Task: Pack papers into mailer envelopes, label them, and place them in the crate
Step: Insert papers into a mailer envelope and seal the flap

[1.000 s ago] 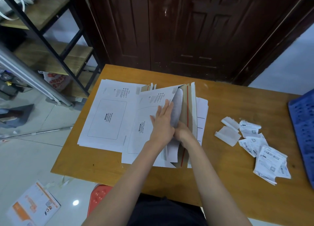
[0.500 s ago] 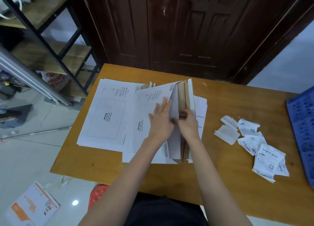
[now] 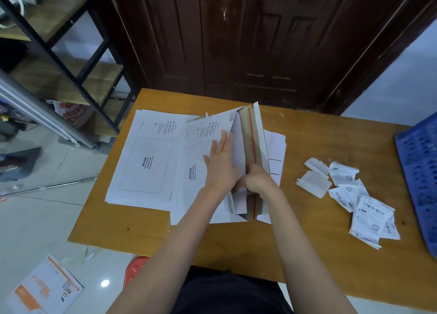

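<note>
A white mailer envelope (image 3: 196,162) lies on the wooden table (image 3: 331,254) with its mouth gaping, brown inside and a red strip along the raised flap (image 3: 256,134). My left hand (image 3: 221,164) lies flat with straight fingers on the envelope's top panel. My right hand (image 3: 256,180) is curled at the mouth, gripping white paper (image 3: 238,148) that sits partly inside. A second mailer (image 3: 146,162) lies flat to the left. More sheets (image 3: 275,145) show under the flap on the right.
A heap of shipping labels and peeled backings (image 3: 354,195) lies on the table's right half. A blue crate (image 3: 421,176) stands at the right edge. A metal shelf (image 3: 71,53) is at the left, a dark door behind, a leaflet (image 3: 45,290) on the floor.
My right hand has slid back toward me along the envelope's mouth and curled tighter on the paper. The left hand stays flat on the top panel.
</note>
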Demonstrator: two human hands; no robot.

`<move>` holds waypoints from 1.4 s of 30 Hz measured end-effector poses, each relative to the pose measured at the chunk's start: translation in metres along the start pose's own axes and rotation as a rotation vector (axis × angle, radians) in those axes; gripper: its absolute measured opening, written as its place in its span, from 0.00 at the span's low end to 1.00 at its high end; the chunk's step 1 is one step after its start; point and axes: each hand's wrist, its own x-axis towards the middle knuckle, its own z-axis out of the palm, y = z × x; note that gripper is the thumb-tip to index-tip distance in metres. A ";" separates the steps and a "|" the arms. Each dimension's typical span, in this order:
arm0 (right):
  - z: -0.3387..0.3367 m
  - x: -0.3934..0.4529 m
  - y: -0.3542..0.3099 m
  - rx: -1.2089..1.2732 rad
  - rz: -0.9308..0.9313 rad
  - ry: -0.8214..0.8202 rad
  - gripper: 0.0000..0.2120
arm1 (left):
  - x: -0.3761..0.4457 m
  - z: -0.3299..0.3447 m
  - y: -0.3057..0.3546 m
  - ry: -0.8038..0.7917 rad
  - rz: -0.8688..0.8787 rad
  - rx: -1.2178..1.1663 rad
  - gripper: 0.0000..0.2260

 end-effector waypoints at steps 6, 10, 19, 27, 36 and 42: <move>-0.002 0.003 0.003 -0.047 -0.055 0.085 0.15 | 0.003 0.001 -0.003 -0.022 0.010 0.016 0.37; 0.002 0.013 0.012 -0.019 -0.201 0.498 0.12 | 0.007 0.007 -0.009 -0.171 0.139 -0.070 0.33; 0.017 0.028 0.067 0.012 0.130 0.531 0.19 | -0.006 0.027 -0.083 0.229 -0.259 -0.125 0.21; 0.033 0.025 0.087 -0.118 0.057 0.690 0.11 | -0.014 0.026 -0.111 0.296 -0.580 0.034 0.27; 0.042 0.030 0.083 -0.059 0.186 0.385 0.08 | -0.005 0.022 -0.118 0.325 -0.643 -0.030 0.28; 0.043 0.032 0.089 -0.027 0.206 0.376 0.08 | -0.003 0.020 -0.122 0.282 -0.659 -0.054 0.31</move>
